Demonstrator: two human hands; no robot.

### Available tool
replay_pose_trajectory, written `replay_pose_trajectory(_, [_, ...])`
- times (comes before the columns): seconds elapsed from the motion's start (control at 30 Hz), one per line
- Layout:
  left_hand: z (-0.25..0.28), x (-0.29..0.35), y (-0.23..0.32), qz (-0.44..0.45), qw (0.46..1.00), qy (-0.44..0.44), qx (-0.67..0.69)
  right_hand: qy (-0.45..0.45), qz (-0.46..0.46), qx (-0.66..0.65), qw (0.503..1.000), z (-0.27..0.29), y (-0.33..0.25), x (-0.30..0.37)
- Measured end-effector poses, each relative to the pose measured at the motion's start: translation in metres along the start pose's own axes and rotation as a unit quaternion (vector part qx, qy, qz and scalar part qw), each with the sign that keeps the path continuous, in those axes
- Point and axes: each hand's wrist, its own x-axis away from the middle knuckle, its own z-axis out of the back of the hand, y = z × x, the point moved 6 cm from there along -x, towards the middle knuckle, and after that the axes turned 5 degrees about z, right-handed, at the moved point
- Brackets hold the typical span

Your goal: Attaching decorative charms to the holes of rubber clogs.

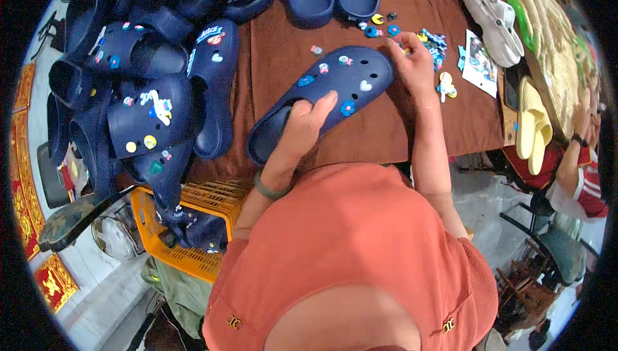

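Clog (pixel 335 80) in navy blue is held over the near part of the brown-covered tabletop (pixel 450 125), its long axis slanting from the open heel at lower left to the charm-studded toe at upper right. The left hand (pixel 304 122) clasps it by the opening, thumb on top; the right hand (pixel 413 62) bends beside loose charms (pixel 435 45) past the toe, its fingers narrow, but whether they pinch one I cannot tell.
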Motion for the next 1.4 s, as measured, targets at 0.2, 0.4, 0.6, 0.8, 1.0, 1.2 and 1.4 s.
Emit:
replay_pose_trajectory(0.2, [0.002,0.01,0.01,-0.009,0.999,0.027,-0.025,-0.014,0.178,0.238,0.955,0.004,-0.032,0.006])
replay_pose_trajectory(0.4, [0.004,0.012,0.008,-0.014,0.988,-0.023,-0.149,-0.313,0.23,0.046,0.92,-0.029,-0.076,0.009])
replay_pose_trajectory(0.6, [0.001,0.008,0.008,-0.039,0.982,-0.077,-0.169,-0.49,0.11,-0.049,0.863,-0.06,-0.052,0.004])
replay_pose_trajectory(0.8, [0.004,0.004,-0.001,-0.018,0.986,-0.071,-0.153,-0.433,0.129,-0.046,0.891,-0.065,-0.053,0.005])
replay_pose_trajectory(1.0, [0.003,0.007,0.004,-0.025,0.985,-0.079,-0.152,-0.325,0.09,0.126,0.933,-0.064,-0.065,0.006])
replay_pose_trajectory(1.2, [-0.001,0.01,0.007,-0.067,0.986,-0.072,-0.135,-0.287,0.212,0.199,0.913,-0.072,-0.068,0.003])
replay_pose_trajectory(1.4, [-0.003,0.009,0.004,-0.069,0.975,-0.128,-0.165,-0.307,0.176,-0.125,0.927,-0.076,-0.089,0.003])
